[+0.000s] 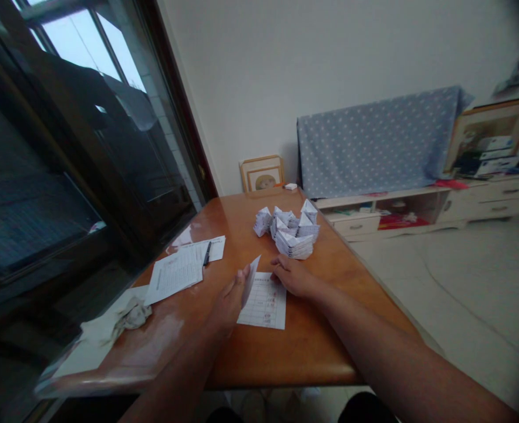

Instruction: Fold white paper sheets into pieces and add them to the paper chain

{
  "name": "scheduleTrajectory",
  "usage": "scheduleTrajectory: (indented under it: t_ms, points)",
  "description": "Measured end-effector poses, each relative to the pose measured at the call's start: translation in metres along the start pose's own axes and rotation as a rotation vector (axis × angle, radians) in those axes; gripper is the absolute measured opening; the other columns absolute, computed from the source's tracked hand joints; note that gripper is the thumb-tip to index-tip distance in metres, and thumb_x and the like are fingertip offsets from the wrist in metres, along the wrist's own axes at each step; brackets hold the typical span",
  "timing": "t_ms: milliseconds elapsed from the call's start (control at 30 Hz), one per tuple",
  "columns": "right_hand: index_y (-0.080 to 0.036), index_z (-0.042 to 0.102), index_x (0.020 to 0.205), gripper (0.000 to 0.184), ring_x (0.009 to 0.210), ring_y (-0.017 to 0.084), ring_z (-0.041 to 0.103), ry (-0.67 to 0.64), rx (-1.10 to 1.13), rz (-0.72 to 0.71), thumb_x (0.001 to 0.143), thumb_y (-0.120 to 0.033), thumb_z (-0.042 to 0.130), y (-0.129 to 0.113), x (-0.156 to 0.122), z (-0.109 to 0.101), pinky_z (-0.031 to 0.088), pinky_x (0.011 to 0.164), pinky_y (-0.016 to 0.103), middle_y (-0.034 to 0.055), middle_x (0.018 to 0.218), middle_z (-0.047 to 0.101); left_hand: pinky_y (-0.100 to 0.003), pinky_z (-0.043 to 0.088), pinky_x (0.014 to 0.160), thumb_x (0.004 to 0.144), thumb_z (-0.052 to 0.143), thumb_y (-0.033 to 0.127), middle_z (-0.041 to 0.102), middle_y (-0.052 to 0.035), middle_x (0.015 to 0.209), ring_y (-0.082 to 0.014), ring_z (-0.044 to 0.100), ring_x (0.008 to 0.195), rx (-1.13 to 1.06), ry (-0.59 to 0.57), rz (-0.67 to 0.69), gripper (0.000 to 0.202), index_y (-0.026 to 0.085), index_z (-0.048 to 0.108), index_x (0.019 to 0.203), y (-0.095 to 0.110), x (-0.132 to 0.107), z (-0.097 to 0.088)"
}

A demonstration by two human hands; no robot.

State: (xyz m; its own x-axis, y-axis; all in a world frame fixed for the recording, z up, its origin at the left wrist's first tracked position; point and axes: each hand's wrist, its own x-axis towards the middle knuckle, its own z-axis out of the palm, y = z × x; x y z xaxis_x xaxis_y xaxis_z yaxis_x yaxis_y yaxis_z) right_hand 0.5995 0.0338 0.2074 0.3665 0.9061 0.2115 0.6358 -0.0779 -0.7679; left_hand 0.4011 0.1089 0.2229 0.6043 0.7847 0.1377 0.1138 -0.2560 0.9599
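My left hand (233,294) is closed on a sheet of paper (250,283), its thumb along the near face and the sheet tilted up on edge. Beneath it a printed sheet (268,302) with a table and red marks lies flat on the table. Whether the two are one folded piece I cannot tell. At that sheet's upper right corner is my right hand (292,276), palm down, with thumb and forefinger loosely bent and apart. Just beyond it stands a cluster of folded paper pieces (295,244) with pointed tips, made from printed paper.
On the left of the wooden table (312,346) lie printed papers (178,273), a black pen (207,254) and a crumpled cloth or tissue (134,314). A small white item (290,186) sits at the far end. A low white cabinet (479,202) stands beyond, at right.
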Motion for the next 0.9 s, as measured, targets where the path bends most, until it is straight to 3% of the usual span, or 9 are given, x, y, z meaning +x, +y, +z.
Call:
scheduleTrajectory:
  t_ms: [100,233,400,533,633,900]
  points:
    - [-0.018,0.06,0.107,0.024,0.079,0.018,0.063,0.004,0.041,0.023,0.093,-0.029,0.043,0.003,0.002,0.001,0.042,0.067,0.026,0.0047,0.087,0.072,-0.049,0.03,0.117,0.095,0.042,0.061,0.052,-0.006,0.145,-0.0286,0.043,0.138,0.075,-0.034,-0.064,0.056,0.025,0.061,0.133,0.008,-0.003,0.004]
    - [-0.018,0.061,0.097,0.02,0.078,0.017,0.062,-0.005,0.085,0.029,0.091,-0.026,0.044,0.003,0.004,-0.001,0.041,0.066,0.025,0.0038,0.084,0.071,-0.046,0.027,0.119,0.095,0.041,0.06,0.052,-0.0038,0.145,-0.027,0.043,0.139,0.119,-0.079,-0.052,0.055,0.026,0.061,0.133,0.017,-0.005,0.009]
    - [-0.018,0.059,0.089,0.018,0.075,0.016,0.062,-0.008,0.122,0.037,0.091,-0.025,0.043,0.001,0.005,-0.004,0.042,0.066,0.025,0.0035,0.081,0.07,-0.045,0.035,0.114,0.094,0.045,0.058,0.058,-0.0071,0.139,-0.0286,0.049,0.134,0.128,-0.061,-0.021,0.054,0.022,0.064,0.13,0.017,-0.005,0.012]
    - [-0.018,0.06,0.094,0.019,0.07,0.016,0.061,-0.02,0.143,0.049,0.092,-0.026,0.042,0.003,0.007,-0.003,0.041,0.063,0.025,0.0028,0.079,0.07,-0.044,0.047,0.102,0.094,0.046,0.056,0.068,-0.0116,0.125,-0.031,0.059,0.122,0.127,-0.007,0.022,0.052,0.017,0.068,0.122,0.01,0.0,0.012]
    - [-0.018,0.061,0.098,0.021,0.069,0.016,0.061,-0.022,0.148,0.058,0.093,-0.026,0.042,0.005,0.009,0.0,0.041,0.062,0.026,0.0033,0.077,0.07,-0.043,0.049,0.098,0.093,0.05,0.052,0.07,-0.0115,0.121,-0.0312,0.062,0.118,0.112,0.006,0.056,0.047,0.017,0.07,0.118,0.009,0.005,0.011]
    - [-0.018,0.06,0.087,0.021,0.068,0.015,0.061,-0.021,0.145,0.045,0.094,-0.025,0.041,0.007,0.01,0.002,0.04,0.062,0.025,0.0032,0.077,0.07,-0.043,0.051,0.095,0.086,0.06,0.042,0.073,-0.0106,0.115,-0.0297,0.065,0.113,0.106,-0.088,0.013,0.044,0.016,0.07,0.119,0.015,0.012,0.0]
